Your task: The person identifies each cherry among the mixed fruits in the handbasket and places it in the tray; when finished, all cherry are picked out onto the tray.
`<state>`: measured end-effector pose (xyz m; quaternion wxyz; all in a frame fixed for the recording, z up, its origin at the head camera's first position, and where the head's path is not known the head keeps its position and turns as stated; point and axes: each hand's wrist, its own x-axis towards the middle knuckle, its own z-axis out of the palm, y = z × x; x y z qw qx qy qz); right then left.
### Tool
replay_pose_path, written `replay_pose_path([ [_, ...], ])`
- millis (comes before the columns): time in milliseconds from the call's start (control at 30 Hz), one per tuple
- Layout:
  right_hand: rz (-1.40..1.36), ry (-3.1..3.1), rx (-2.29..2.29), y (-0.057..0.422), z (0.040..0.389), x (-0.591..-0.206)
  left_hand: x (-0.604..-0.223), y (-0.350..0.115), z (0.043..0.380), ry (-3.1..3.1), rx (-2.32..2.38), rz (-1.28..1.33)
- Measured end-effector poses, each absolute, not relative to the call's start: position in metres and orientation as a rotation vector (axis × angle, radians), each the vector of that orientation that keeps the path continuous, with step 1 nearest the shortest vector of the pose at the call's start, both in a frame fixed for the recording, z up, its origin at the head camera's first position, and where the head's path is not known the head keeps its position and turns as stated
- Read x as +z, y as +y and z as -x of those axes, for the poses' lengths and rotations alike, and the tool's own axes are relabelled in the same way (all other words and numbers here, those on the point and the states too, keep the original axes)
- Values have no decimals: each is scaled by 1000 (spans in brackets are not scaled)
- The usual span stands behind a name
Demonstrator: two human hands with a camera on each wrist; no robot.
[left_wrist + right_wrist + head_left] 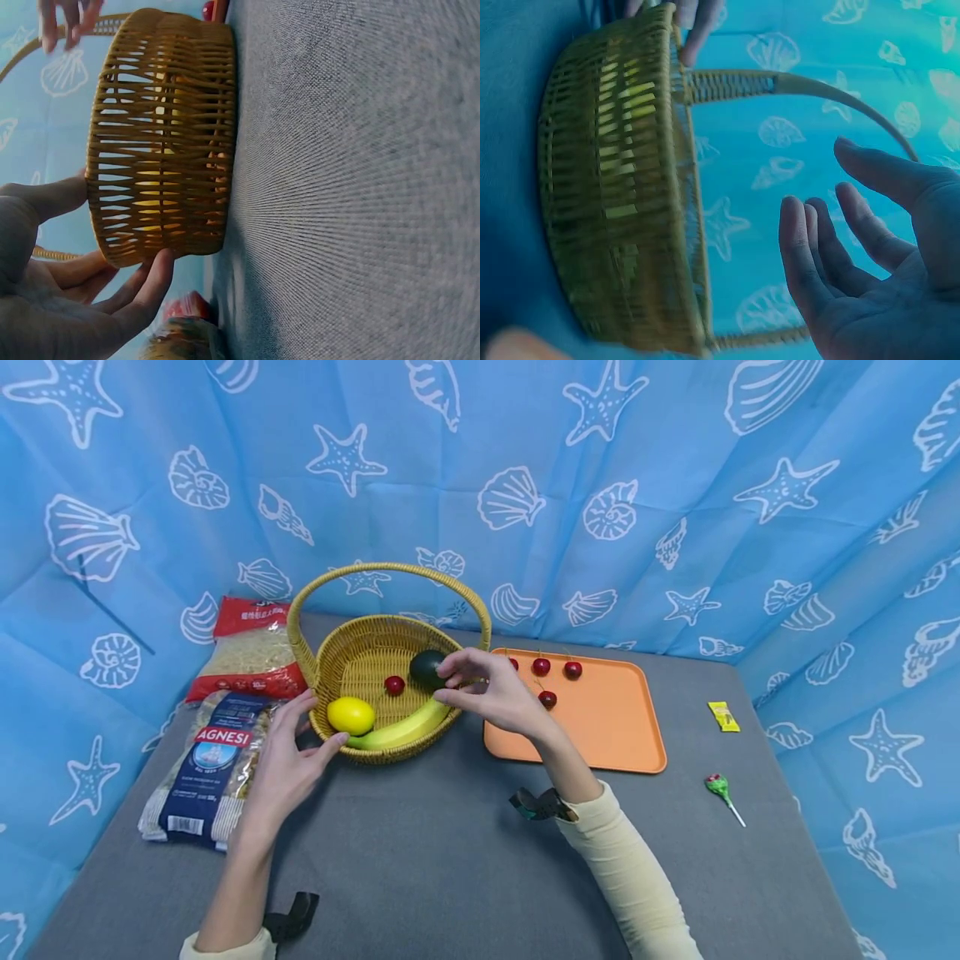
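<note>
A wicker basket [378,647] with a tall handle stands on the grey table. It holds a lemon [351,717], a banana [405,729], a cherry [393,686] and a dark avocado-like fruit [426,668]. My left hand [288,768] grips the basket's left side; in the left wrist view its thumb lies at the rim and its fingers [154,289] against the woven wall. Over the basket's right side hovers my right hand [491,689], its fingers loosely bent. Nothing sits between the right fingers [799,240] in the right wrist view.
An orange tray [600,727] with several cherries [573,670] lies right of the basket. Farther right are a yellow wrapped candy [723,717] and a green lollipop [718,787]. Two pasta bags, one red [251,647] and one blue [213,768], lie at left. A shell-print curtain [480,435] hangs behind.
</note>
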<state>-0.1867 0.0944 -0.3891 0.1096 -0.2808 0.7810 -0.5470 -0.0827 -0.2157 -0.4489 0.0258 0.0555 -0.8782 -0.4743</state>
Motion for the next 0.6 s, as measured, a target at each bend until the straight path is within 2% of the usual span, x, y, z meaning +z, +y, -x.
replay_pose_path([
  [200,900,2281,-1520,53,212,-398,-447,-215,83,-2717,-1476,-174],
  [600,833,2294,-1207,-1,249,-419,-447,-215,83,-2733,-1495,-182],
])
